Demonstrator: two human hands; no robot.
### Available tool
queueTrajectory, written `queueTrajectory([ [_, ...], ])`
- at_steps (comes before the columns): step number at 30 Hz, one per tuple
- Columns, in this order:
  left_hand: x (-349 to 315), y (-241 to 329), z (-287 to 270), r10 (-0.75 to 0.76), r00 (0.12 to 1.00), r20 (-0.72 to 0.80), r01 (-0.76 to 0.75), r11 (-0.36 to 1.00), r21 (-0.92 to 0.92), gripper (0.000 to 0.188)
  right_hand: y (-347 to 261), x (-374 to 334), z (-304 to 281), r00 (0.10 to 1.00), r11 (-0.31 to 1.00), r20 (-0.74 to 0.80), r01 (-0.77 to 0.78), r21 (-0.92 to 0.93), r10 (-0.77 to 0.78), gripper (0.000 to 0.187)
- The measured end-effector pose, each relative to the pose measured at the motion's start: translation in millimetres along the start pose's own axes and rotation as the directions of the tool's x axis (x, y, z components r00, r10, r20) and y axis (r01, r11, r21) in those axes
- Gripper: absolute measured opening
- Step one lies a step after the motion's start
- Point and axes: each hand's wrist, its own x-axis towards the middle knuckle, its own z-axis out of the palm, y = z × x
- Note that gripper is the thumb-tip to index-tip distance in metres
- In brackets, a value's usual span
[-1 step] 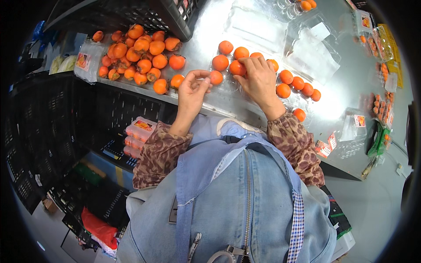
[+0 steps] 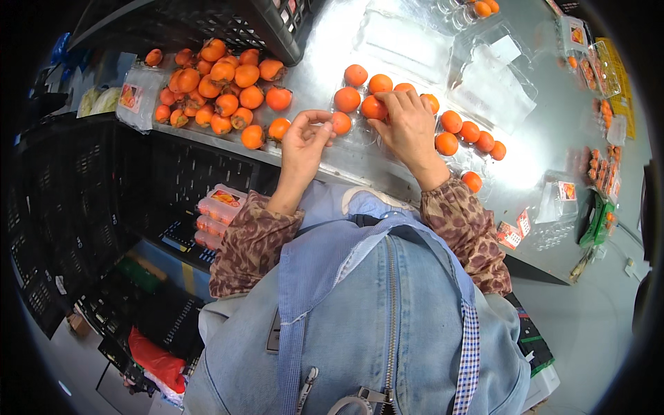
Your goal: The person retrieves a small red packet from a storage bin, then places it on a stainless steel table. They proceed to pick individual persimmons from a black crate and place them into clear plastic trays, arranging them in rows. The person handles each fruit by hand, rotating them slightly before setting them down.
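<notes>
At the metal table's near edge, my left hand [image 2: 304, 144] has its fingers closed around the side of an orange persimmon [image 2: 341, 124]. My right hand [image 2: 408, 131] reaches over a clear plastic tray [image 2: 361, 138] with bent fingers on another persimmon [image 2: 373, 107]; the fingertips are partly hidden. Several persimmons stand in rows around that hand, such as one [image 2: 347, 99] to its left. To its right, more persimmons [image 2: 469, 131] sit in clear packaging. Left of my left hand lies a heap of persimmons [image 2: 226, 72] with their leafy caps showing.
A black crate [image 2: 283, 31] stands behind the heap. Clear trays [image 2: 404, 41] lie at the back of the table [image 2: 328, 48]. Labelled packs [image 2: 220, 204] rest below the table edge at left. A red-and-white card [image 2: 512, 232] lies near right, and a yellow crate [image 2: 618, 90] stands far right.
</notes>
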Motion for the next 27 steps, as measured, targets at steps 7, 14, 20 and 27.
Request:
queueTrajectory([
  [7,5,-3,4,-0.015,1.000,0.003,0.015,1.000,0.014,0.018,-2,1,3,1.000,0.999,0.006,-0.025,0.020,0.025,0.047],
  [14,16,0,4,0.042,0.999,0.007,-0.042,0.998,0.050,0.016,15,-25,-30,0.986,0.985,-0.086,-0.134,0.109,0.143,0.048],
  [20,23,6,8,0.106,0.994,-0.022,-0.104,0.993,0.054,0.013,52,-76,-78,0.893,0.902,-0.132,-0.432,0.021,0.431,0.037],
  [27,25,10,19,0.105,0.993,0.047,-0.108,0.992,0.065,0.014,43,-93,-64,0.873,0.830,-0.137,-0.487,-0.272,0.467,0.043],
])
